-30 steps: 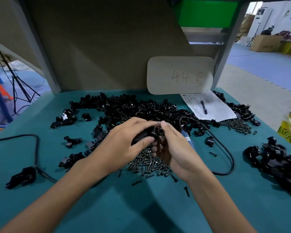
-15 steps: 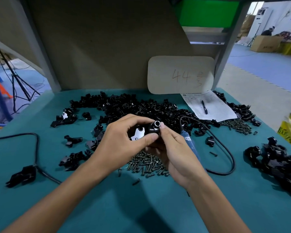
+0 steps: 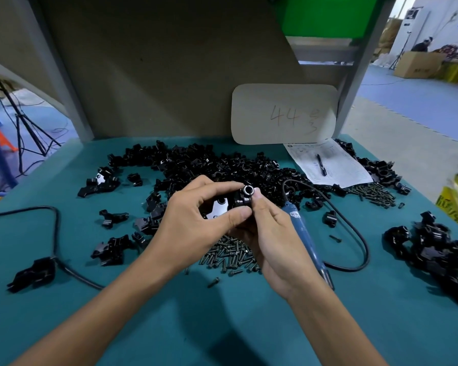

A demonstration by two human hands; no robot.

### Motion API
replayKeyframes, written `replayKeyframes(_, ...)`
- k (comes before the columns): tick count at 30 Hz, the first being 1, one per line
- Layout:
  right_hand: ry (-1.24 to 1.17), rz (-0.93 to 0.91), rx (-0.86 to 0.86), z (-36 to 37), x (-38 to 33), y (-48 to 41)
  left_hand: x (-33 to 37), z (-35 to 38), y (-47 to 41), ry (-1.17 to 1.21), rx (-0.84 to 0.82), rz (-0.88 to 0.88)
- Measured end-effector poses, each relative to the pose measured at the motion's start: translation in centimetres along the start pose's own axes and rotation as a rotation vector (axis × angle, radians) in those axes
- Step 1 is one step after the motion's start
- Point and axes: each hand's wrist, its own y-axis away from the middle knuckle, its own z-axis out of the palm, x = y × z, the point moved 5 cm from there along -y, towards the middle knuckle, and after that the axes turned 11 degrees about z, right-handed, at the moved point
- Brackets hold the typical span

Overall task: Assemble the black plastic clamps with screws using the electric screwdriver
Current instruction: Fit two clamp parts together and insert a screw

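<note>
Both hands hold one black plastic clamp (image 3: 238,200) above the table's middle. My left hand (image 3: 196,223) pinches its flat part between thumb and fingers. My right hand (image 3: 270,233) grips the round collar end, whose bore faces up. A heap of dark screws (image 3: 230,253) lies on the green mat just under the hands. The blue electric screwdriver (image 3: 306,239) lies flat to the right of my right hand, tip towards me, with its black cord (image 3: 354,228) looping round. Nobody holds it.
A wide pile of loose black clamp parts (image 3: 196,165) fills the back of the mat. More clamps (image 3: 439,254) heap at the right edge. A paper sheet with a pen (image 3: 325,165), a second screw pile (image 3: 373,194), a card marked 44 (image 3: 283,114) and another black cable (image 3: 56,233) at left.
The hands have turned the clamp, so its flat plate and the collar's open bore now show. They also rose slightly away from the screw heap.
</note>
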Motion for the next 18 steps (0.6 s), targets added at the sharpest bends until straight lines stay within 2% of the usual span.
replayKeyframes(10,-0.044,-0.034,0.071,0.11,-0.09,-0.34,0.14,-0.01,-0.24,0.053,0.038,0.003)
replayKeyframes(18,-0.064,-0.056,0.048,0.73,0.54,-0.95,-0.43,-0.33,-0.02,0.127,0.052,-0.049)
